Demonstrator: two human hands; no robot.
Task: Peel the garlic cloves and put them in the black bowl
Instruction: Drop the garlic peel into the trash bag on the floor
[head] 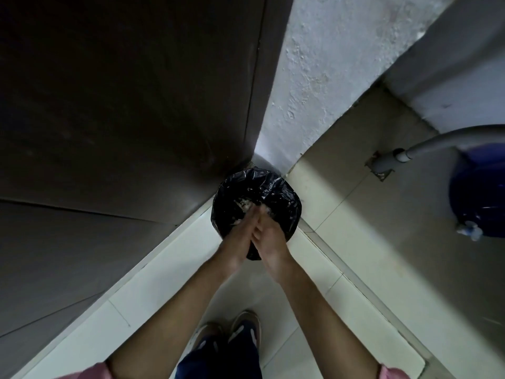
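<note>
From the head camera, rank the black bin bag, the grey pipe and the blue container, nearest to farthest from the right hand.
From the right hand:
1. Black bin bag, directly under the hand, in the corner.
2. Grey pipe, to the right, above the floor.
3. Blue container, far right edge.

Bin [284, 198] in wall corner, feet [229, 332] before it.

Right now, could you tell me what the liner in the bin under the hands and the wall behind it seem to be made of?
The bin liner looks like thin black plastic film: glossy, crinkled, catching highlights along its folds. The wall seems to be painted plaster or cement, matt white with a rough, pitted surface. The left hand and right hand are pressed palm to palm above the liner.
</note>
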